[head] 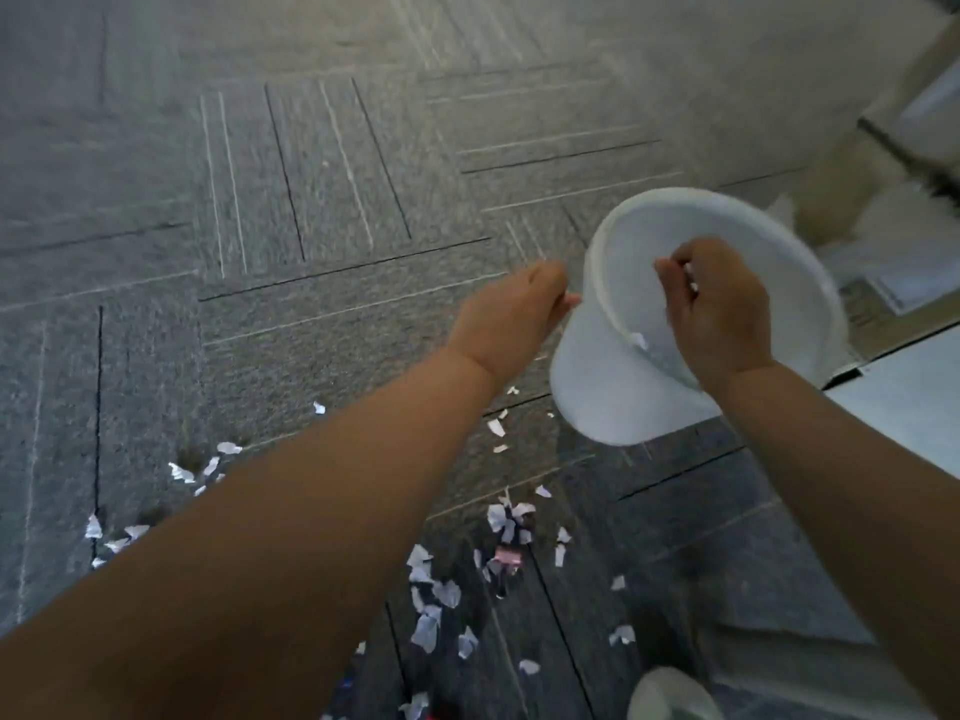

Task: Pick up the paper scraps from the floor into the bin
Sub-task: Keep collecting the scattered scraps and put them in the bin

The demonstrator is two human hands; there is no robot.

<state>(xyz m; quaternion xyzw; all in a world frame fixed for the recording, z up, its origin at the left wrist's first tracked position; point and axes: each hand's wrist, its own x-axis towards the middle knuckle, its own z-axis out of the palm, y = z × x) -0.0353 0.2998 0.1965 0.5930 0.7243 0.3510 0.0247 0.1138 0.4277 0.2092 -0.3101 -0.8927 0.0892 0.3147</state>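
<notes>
A white round bin stands tilted on the grey carpet at the right, its mouth turned toward me. My left hand is at the left side of the bin's rim, with curled fingers pinching its edge. Over the bin's mouth, my right hand has its fingers curled, and a bit of white paper shows between them. One scrap lies inside the bin against its wall. Several white paper scraps are strewn on the floor under my arms, and more scraps lie to the left.
Grey carpet tiles stretch ahead and to the left. White furniture and a pale wall base stand at the right. A white rounded object sits at the bottom edge. A pink scrap lies among the white ones.
</notes>
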